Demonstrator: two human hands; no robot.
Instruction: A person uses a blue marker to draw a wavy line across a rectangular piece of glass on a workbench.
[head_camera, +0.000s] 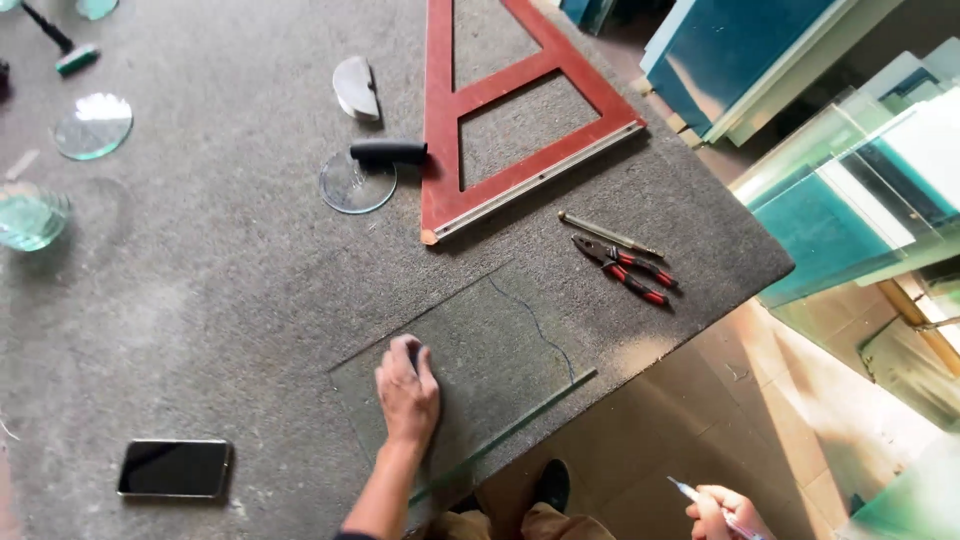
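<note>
the left hand (407, 392) lies palm down, fingers loosely together, pressed flat on a clear rectangular sheet of glass (500, 345) that rests on the grey felt-covered worktable (230, 290), near its front corner. it grips nothing, it only bears on the pane. a thin curved scored line (535, 325) runs across the glass to the right of that hand, and the pane's greenish front edge sits close to the table's rim. the right hand (718, 510) hangs off the table, low over the tiled floor, fingers closed round a slim pen-like glass cutter (700, 497).

the pane looks thin, stiff and brittle, smooth enough to slide on the felt; i'd judge it light but unforgiving, best held flat under the palm or taken by two opposite edges, away from the score and the sharp corners.

further back lie red-handled pliers (628, 268), a thin metal rod (608, 233), a big red wooden triangular square (500, 110), a round glass disc (357, 183) under a black handle (387, 151), and a dark phone (175, 467) near the left forearm. tinted glass sheets (850, 200) lean stacked to the right.
</note>
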